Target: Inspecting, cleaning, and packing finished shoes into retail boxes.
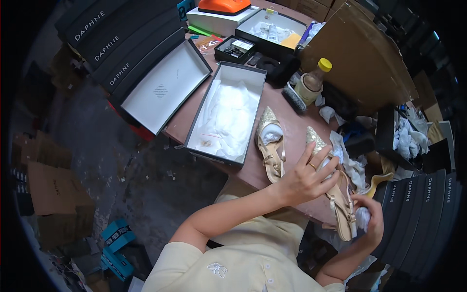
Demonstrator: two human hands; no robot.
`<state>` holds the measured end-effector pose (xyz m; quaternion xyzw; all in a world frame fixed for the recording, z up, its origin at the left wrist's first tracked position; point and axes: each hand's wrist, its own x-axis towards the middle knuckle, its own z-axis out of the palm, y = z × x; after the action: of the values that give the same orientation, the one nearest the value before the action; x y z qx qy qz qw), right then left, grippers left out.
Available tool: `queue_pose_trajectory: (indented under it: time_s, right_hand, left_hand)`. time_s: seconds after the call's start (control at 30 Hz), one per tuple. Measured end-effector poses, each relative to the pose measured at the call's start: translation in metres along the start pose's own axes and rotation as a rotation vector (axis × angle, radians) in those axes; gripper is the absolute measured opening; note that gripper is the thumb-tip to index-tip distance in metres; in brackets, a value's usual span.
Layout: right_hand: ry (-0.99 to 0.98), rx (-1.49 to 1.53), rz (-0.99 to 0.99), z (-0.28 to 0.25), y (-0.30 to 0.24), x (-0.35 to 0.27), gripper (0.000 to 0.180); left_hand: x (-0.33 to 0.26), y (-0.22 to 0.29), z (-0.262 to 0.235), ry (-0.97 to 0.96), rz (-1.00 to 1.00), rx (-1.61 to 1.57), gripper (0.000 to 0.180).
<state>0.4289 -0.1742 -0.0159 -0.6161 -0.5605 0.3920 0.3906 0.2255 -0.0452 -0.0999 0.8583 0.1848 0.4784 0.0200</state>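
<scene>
Reaching across the counter (294, 119) at centre right of the frame, the left hand (311, 175) lay over the front of a gold glittery pointed-toe slingback (337, 200), hiding most of its vamp; whether that grip was clenched I could not tell. The right hand (373, 219) curled in at the heel, its grip grasping the back of the shoe, with the palm out of sight and a white wad (362, 217) partly covered by the fingers. A matching slingback (273, 158) rested just left of it, white stuffing (271, 134) in its toe.

Near the middle of the frame stood an open shoebox (212, 158), its floor mostly concealed by white tissue paper (226, 109). Toward the upper right, a yellow-capped bottle (317, 77) had its base hidden inside a round holder. Dark shoeboxes (421, 219) at lower right faded into the black rim.
</scene>
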Motion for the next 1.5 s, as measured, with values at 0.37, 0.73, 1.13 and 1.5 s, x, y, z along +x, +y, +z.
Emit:
queue_pose_trajectory:
  time_s: [0.37,0.73,1.13,1.5]
  right_hand:
    - [0.151,-0.344,-0.117,0.066,0.023,-0.001,0.069]
    - [0.109,1.136,0.315,0.096,0.116,0.011,0.074]
    - [0.044,1.603,0.302,0.118,0.118,0.012,0.069]
    - [-0.083,1.984,0.29,0.133,0.106,0.018,0.063]
  left_hand:
    - [-0.005,-0.013,0.011,-0.158,-0.071,0.135,0.048]
    - [-0.096,-0.006,0.003,0.375,-1.547,-1.077,0.057]
    - [-0.079,-0.004,-0.008,0.643,-1.745,-1.915,0.044]
    - [-0.104,0.006,0.019,0.481,-1.325,-2.708,0.026]
